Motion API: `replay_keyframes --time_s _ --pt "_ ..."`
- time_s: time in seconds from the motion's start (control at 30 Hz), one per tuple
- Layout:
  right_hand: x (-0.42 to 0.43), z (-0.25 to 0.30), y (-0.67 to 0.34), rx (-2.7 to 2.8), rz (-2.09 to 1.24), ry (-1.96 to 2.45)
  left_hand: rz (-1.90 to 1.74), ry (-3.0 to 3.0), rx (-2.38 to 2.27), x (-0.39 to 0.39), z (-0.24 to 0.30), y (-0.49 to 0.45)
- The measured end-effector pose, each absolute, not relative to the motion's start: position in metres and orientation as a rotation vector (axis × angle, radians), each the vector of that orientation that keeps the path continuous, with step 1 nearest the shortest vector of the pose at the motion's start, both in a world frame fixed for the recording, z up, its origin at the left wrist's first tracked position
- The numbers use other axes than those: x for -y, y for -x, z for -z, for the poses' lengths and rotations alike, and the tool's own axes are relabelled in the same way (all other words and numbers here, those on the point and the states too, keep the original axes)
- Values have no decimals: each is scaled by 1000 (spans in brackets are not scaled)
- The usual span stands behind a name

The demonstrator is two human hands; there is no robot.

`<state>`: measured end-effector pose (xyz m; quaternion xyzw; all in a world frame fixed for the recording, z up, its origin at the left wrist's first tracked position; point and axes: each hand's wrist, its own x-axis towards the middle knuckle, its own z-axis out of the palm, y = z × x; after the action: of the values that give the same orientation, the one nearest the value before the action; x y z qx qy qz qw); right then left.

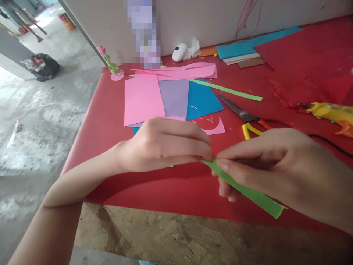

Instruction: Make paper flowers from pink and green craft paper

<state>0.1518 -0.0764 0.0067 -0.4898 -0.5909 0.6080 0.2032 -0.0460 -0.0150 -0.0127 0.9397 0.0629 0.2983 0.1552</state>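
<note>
A green paper strip (252,194) is pinched between my two hands above the front part of the red table. My left hand (168,143) has its fingers closed on the strip's far end, and the fingertips partly hide it. Close beside it, my right hand (264,162) grips the same strip between thumb and forefinger. The strip looks folded lengthwise, and its wider free end points toward the lower right. Scissors (245,116) with red and yellow handles lie open just behind my right hand. Pink paper (145,97) rests behind my left hand.
Purple (174,97) and blue (203,101) sheets and a light green strip (228,89) lie behind. At right is a yellow glue gun (331,113) with a black cord. A small paper flower (111,66) stands at the back left corner. The table's (132,191) front edge is near.
</note>
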Motion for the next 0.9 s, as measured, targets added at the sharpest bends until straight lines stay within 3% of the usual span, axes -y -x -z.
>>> replay_keyframes --time_s 0.5,0.77,0.9 --pt "75 -8 -156 1706 -1796 1358 -798 -2365 -240 15 10 44" --pt "65 9 -157 1154 -2429 929 -789 -2469 -69 8 7 45" --pt "62 12 -158 942 -2551 847 -856 -2600 -70 8 7 47"
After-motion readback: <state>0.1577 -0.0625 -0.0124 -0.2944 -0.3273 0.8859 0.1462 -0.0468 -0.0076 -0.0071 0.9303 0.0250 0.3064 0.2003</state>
